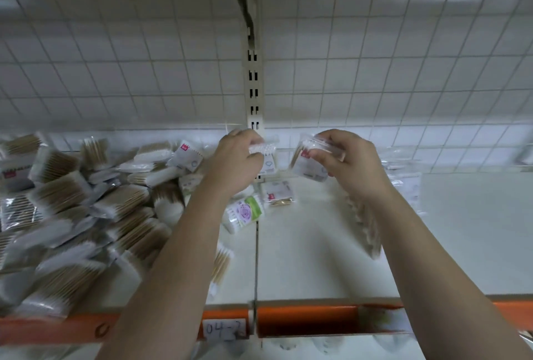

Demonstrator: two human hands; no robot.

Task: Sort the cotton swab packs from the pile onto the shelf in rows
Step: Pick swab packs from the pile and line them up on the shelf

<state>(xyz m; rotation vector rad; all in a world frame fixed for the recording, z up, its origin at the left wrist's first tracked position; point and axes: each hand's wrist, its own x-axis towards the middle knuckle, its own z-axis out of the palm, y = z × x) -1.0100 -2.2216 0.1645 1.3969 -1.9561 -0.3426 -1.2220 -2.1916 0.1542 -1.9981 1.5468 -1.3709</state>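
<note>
A big pile of cotton swab packs (72,209) covers the left half of the white shelf (317,258). My left hand (233,163) is raised near the shelf's back and grips one clear pack (266,152) of white-tipped swabs. My right hand (346,163) holds another clear pack (308,160) with a red label, tilted, just right of the centre post. A row of packs (366,224) lies under my right forearm, blurred. A pack with a green and purple label (245,212) and a flat pack (278,192) lie loose near the shelf seam.
A slotted metal post (253,80) rises at the centre against the wire-grid back panel (403,71). More clear packs (403,178) lean at the back right. The orange front rail (305,319) carries a handwritten label (225,329). Another shelf overhangs above.
</note>
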